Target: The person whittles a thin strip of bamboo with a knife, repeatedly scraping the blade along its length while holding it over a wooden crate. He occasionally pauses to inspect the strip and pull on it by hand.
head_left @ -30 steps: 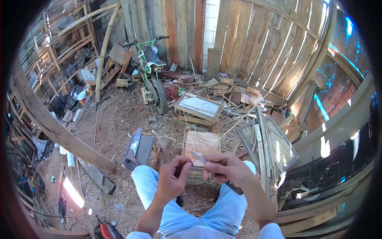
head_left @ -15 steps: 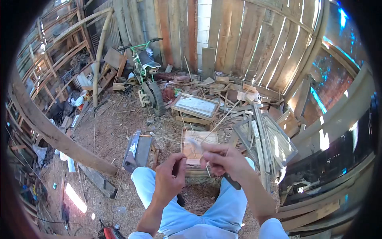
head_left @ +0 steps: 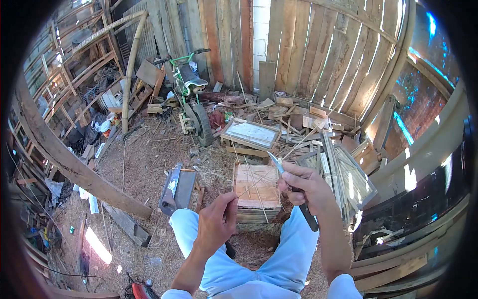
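Note:
In the head view, my left hand (head_left: 217, 219) is closed, with thumb and forefinger pinching the near end of a thin wooden strip (head_left: 253, 186). The strip slants up and to the right, past the knife. My right hand (head_left: 311, 189) grips a knife (head_left: 275, 162) with a pale blade and a dark handle; the blade points up and left, and the handle end sticks out below the palm. Under and beyond both hands stands a slatted wooden box (head_left: 256, 212), with other thin strips lying across its top.
Left of the box is a low dark-topped wooden stand (head_left: 185, 187) carrying a metal tool, perhaps a saw. A framed panel (head_left: 249, 133), scrap wood (head_left: 294, 117) and a green-framed motorbike (head_left: 191, 94) are farther back. A slanting log (head_left: 82, 167) crosses the left side.
My right hand has moved right and slightly down, away from my left hand, and the blade now shows sharply instead of blurred. My left hand still pinches the strip. The view has shifted slightly.

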Motion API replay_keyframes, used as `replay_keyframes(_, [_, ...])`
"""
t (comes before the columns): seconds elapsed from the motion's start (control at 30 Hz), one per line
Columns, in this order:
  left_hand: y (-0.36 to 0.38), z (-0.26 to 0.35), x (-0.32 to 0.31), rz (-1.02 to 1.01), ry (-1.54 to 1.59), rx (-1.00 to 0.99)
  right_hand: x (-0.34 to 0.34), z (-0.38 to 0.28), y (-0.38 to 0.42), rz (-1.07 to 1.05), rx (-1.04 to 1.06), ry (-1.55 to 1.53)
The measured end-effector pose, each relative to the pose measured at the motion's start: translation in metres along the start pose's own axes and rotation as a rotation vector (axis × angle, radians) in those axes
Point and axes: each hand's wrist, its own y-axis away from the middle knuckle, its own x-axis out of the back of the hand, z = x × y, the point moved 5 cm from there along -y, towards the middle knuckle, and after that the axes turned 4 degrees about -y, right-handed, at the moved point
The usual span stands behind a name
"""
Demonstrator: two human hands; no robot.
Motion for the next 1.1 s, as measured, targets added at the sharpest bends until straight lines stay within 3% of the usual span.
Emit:
replay_keyframes(0.23, [-0.002,0.001,-0.001,0.008,-0.003,-0.013,-0.020,0.011,0.008,-0.025,-0.033,0.209])
replay_keyframes(0.37, [-0.001,-0.009,0.000,0.018,-0.011,-0.039,0.011,-0.012,0.003,0.113,0.065,0.129])
replay_keyframes(0.43, [-0.002,-0.010,0.003,0.013,-0.004,-0.010,0.017,-0.023,0.001,0.051,0.103,-0.019])
replay_keyframes(0.57, [-0.003,-0.014,0.001,0.008,0.013,0.012,0.001,-0.011,0.011,-0.001,0.097,0.109])
replay_keyframes(0.6, [-0.004,-0.010,-0.001,0.008,0.016,0.009,-0.009,-0.003,0.012,-0.021,0.012,0.178])
replay_keyframes(0.77, [-0.003,-0.011,-0.007,-0.063,0.095,0.055,-0.019,0.010,0.011,-0.089,-0.050,0.107])
replay_keyframes(1.0, [-0.008,-0.001,0.000,-0.070,0.200,0.060,-0.017,-0.007,0.014,-0.088,0.064,0.243])
replay_keyframes(1.1, [-0.002,-0.015,0.000,-0.132,0.236,0.151,0.006,-0.019,0.009,0.003,0.134,0.058])
